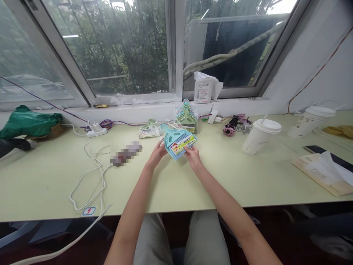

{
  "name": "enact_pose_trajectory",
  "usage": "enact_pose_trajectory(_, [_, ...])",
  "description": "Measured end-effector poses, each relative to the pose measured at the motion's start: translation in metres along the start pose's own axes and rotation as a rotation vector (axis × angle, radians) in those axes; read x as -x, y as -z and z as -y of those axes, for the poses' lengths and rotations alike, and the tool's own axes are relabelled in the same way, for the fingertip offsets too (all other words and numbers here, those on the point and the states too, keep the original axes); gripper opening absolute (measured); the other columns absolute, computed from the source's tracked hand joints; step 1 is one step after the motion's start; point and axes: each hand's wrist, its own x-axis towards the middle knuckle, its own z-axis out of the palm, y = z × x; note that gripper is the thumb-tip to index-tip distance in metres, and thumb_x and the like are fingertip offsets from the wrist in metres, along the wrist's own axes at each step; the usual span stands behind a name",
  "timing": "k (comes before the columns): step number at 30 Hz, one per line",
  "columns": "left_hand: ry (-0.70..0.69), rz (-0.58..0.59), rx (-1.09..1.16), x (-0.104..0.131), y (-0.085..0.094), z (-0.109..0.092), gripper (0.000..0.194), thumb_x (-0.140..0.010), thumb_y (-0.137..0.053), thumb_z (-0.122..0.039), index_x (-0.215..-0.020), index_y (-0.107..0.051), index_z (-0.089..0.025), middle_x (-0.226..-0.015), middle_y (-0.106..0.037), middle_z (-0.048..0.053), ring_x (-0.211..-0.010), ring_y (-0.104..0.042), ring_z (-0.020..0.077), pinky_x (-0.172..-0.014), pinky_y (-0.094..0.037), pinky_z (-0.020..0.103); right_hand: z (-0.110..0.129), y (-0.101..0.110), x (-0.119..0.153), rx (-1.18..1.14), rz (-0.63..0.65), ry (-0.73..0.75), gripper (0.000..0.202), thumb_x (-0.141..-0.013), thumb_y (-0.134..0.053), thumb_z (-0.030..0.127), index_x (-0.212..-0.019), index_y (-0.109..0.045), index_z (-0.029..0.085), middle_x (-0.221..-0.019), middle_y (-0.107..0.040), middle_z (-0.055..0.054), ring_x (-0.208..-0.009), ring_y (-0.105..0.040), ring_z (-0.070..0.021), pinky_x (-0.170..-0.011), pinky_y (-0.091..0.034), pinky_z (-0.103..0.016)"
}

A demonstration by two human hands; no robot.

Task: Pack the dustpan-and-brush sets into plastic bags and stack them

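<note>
A light blue mini dustpan and brush set (pixel 171 137) with a yellow-green printed label is held tilted above the table. Its handle points up and to the left. My left hand (pixel 157 154) grips the left edge of it. On the lower right side my right hand (pixel 193 156) pinches the set near the label, the thumb in front. Just behind stands a stack of similar dustpan sets (pixel 187 115), green at the front, in clear plastic. To the left of that stack, another green set (pixel 149 130) lies in clear wrap.
White cables (pixel 95 173) and a pixelated object (pixel 126 154) lie on the left, near a power strip (pixel 97 132) and green bag (pixel 30 121). To the right are a white lidded cup (pixel 260 136), a folded umbrella (pixel 231 127) and a tissue pack (pixel 321 173). Windows rise behind.
</note>
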Motion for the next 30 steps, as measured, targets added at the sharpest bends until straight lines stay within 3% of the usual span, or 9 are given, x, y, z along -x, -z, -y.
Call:
enact_pose_trajectory(4, [0.137, 0.216, -0.043, 0.007, 0.002, -0.006, 0.062, -0.078, -0.065, -0.036, -0.134, -0.042, -0.022, -0.117, -0.064, 0.011, -0.097, -0.065, 0.0224, -0.093, -0.046, 0.045, 0.0, 0.001, 0.0, 0.016, -0.016, 0.074, 0.036, -0.067, -0.073, 0.032, -0.098, -0.058, 0.021, -0.109, -0.067, -0.006, -0.105, -0.063, -0.0212, -0.091, -0.054, -0.034])
enact_pose_trajectory(6, [0.181, 0.287, -0.059, 0.006, 0.001, -0.005, 0.055, -0.08, -0.061, -0.042, -0.129, -0.048, -0.02, -0.117, -0.064, 0.012, -0.103, -0.062, 0.0254, -0.095, -0.045, 0.047, 0.0, 0.001, 0.0, 0.029, -0.019, 0.088, 0.037, -0.067, -0.073, 0.033, -0.098, -0.058, 0.021, -0.108, -0.067, -0.006, -0.106, -0.062, -0.0215, -0.092, -0.054, -0.035])
enact_pose_trajectory(8, [0.175, 0.256, -0.064, 0.003, 0.0, -0.002, 0.053, -0.084, -0.049, -0.054, -0.122, -0.054, -0.018, -0.114, -0.066, 0.014, -0.108, -0.06, 0.0272, -0.097, -0.043, 0.046, 0.0, 0.0, 0.0, 0.031, -0.018, 0.076, 0.037, -0.066, -0.074, 0.032, -0.097, -0.057, 0.021, -0.105, -0.068, -0.006, -0.103, -0.064, -0.0217, -0.091, -0.054, -0.036])
enact_pose_trajectory(10, [0.122, 0.138, -0.067, -0.001, -0.002, 0.003, 0.057, -0.085, -0.042, -0.06, -0.12, -0.055, -0.018, -0.113, -0.066, 0.013, -0.109, -0.06, 0.0271, -0.096, -0.043, 0.045, 0.002, -0.001, 0.0, 0.044, -0.003, 0.053, 0.038, -0.064, -0.075, 0.031, -0.095, -0.057, 0.02, -0.1, -0.069, -0.006, -0.098, -0.065, -0.0216, -0.089, -0.055, -0.036])
enact_pose_trajectory(13, [0.051, 0.032, -0.067, -0.001, -0.005, 0.009, 0.054, -0.082, -0.055, -0.05, -0.128, -0.047, -0.024, -0.124, -0.06, 0.009, -0.112, -0.059, 0.0253, -0.094, -0.046, 0.042, 0.004, -0.003, 0.002, 0.104, 0.041, 0.049, 0.04, -0.064, -0.076, 0.032, -0.097, -0.057, 0.02, -0.097, -0.069, -0.006, -0.094, -0.066, -0.021, -0.086, -0.056, -0.038])
enact_pose_trajectory(17, [0.096, 0.098, -0.011, 0.005, -0.012, 0.01, 0.052, -0.08, -0.062, -0.04, -0.126, -0.049, -0.021, -0.13, -0.056, 0.011, -0.113, -0.057, 0.026, -0.095, -0.046, 0.042, 0.009, -0.006, 0.005, 0.145, 0.056, 0.099, 0.044, -0.065, -0.076, 0.036, -0.102, -0.057, 0.021, -0.098, -0.069, -0.006, -0.093, -0.066, -0.0204, -0.084, -0.056, -0.037])
enact_pose_trajectory(22, [0.161, 0.279, 0.128, 0.007, -0.027, 0.015, 0.047, -0.085, -0.056, -0.042, -0.125, -0.052, -0.017, -0.132, -0.054, 0.013, -0.12, -0.052, 0.0277, -0.102, -0.04, 0.045, 0.013, -0.009, 0.008, 0.104, -0.024, 0.229, 0.049, -0.069, -0.073, 0.037, -0.112, -0.054, 0.023, -0.107, -0.067, -0.007, -0.098, -0.064, -0.0194, -0.084, -0.055, -0.034])
enact_pose_trajectory(27, [0.012, -0.014, 0.22, 0.001, -0.039, 0.02, 0.047, -0.085, -0.051, -0.053, -0.12, -0.055, -0.022, -0.13, -0.057, 0.007, -0.122, -0.051, 0.0253, -0.103, -0.041, 0.042, 0.012, -0.008, 0.007, 0.09, -0.01, 0.192, 0.049, -0.066, -0.076, 0.036, -0.108, -0.057, 0.021, -0.1, -0.069, -0.006, -0.092, -0.066, -0.0197, -0.082, -0.056, -0.036])
enact_pose_trajectory(30, [0.027, -0.04, 0.201, 0.002, -0.039, 0.021, 0.046, -0.08, -0.064, -0.041, -0.12, -0.055, -0.021, -0.125, -0.06, 0.008, -0.117, -0.055, 0.0259, -0.103, -0.042, 0.042, 0.013, -0.008, 0.006, 0.085, 0.017, 0.171, 0.046, -0.064, -0.077, 0.037, -0.103, -0.059, 0.019, -0.094, -0.07, -0.006, -0.087, -0.067, -0.0206, -0.08, -0.057, -0.037])
